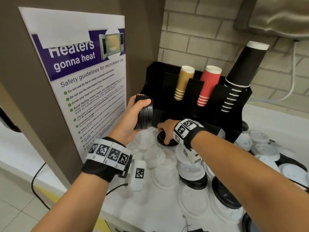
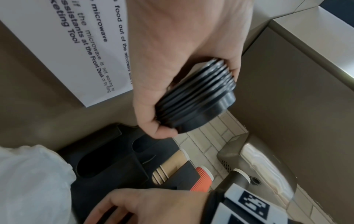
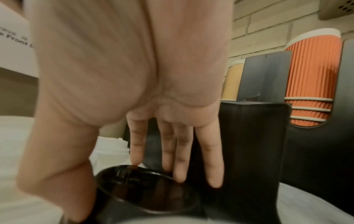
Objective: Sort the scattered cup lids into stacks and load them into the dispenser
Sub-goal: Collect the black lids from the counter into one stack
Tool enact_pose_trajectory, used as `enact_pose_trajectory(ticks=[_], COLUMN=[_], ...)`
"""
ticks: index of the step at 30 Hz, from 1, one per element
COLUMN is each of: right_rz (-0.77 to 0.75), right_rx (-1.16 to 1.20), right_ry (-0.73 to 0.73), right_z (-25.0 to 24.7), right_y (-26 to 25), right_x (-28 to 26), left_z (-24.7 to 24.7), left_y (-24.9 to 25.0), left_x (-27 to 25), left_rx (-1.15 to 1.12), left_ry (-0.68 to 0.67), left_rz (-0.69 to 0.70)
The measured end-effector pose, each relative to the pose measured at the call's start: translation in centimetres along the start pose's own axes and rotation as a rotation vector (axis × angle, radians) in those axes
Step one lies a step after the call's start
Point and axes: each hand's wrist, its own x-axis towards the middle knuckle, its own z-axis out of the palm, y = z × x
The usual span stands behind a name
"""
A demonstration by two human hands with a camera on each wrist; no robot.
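Observation:
My left hand [image 1: 133,114] grips a stack of several black lids [image 1: 144,113] on its side, held up just left of the black dispenser [image 1: 194,97]. In the left wrist view the lid stack [image 2: 197,97] sits between thumb and fingers above the dispenser's empty slots [image 2: 107,159]. My right hand [image 1: 167,129] reaches down in front of the dispenser onto a single black lid [image 1: 165,141] on the counter. In the right wrist view its fingertips [image 3: 214,181] touch the far rim of that lid [image 3: 145,188] and the thumb presses the near left side, pinching it.
Several translucent white lids [image 1: 160,164] and more black lids [image 1: 225,195] lie scattered on the white counter. The dispenser holds brown cups [image 1: 184,82], red cups [image 1: 209,84] and black cups [image 1: 242,67]. A poster [image 1: 80,81] hangs on the brown panel at left. A metal unit [image 1: 275,17] overhangs top right.

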Motion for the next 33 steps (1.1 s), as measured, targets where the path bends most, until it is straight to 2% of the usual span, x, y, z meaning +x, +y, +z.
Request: enact_pose_trajectory(ticks=[4,7,11,13,16,18,20,23,28,33], right_rz=[-0.001,-0.01,-0.024,-0.055,-0.189,-0.31,-0.425,-0.508,-0.498,-0.475], right_rx=[0.003,0.038,0.243,0.498,1.171,1.388,1.425,1.359,1.233,1.237], right_ry=[-0.054,-0.038,0.168,0.262,0.341,0.409,0.437,0.449,0.565,0.626], right_z=[0.3,0.5,0.0,-1.2,-2.7,-3.0,-2.8,-2.0,-0.4,0.7], right_y=[-0.3,-0.4,0.5,1.1,1.3,1.4,1.4,1.1,1.7,2.2], right_x=[0.2,0.1,-1.4,-3.0,-6.2,-8.3,-9.9,-11.5,-12.8,-13.4], left_z=[0.6,0.6,0.2,0.3,0.7,1.1,1.7,2.9,4.6,5.9], left_y=[-0.3,-0.4,-0.5,-0.5,-0.7,-0.9,-1.2,-1.7,-2.3,-2.7], left_x=[-0.1,-0.2,-0.3,-0.3,-0.4,-0.6,-0.8,-1.1,-1.4,-1.8], left_rx=[-0.011,-0.017,-0.032,-0.021,-0.002,0.004,0.005,-0.045,-0.154,-0.087], left_ry=[-0.024,-0.02,0.012,0.018,0.009,-0.008,-0.037,-0.084,-0.107,-0.129], left_rz=[-0.004,-0.01,0.011,0.024,0.026,0.019,0.007,-0.017,-0.064,-0.042])
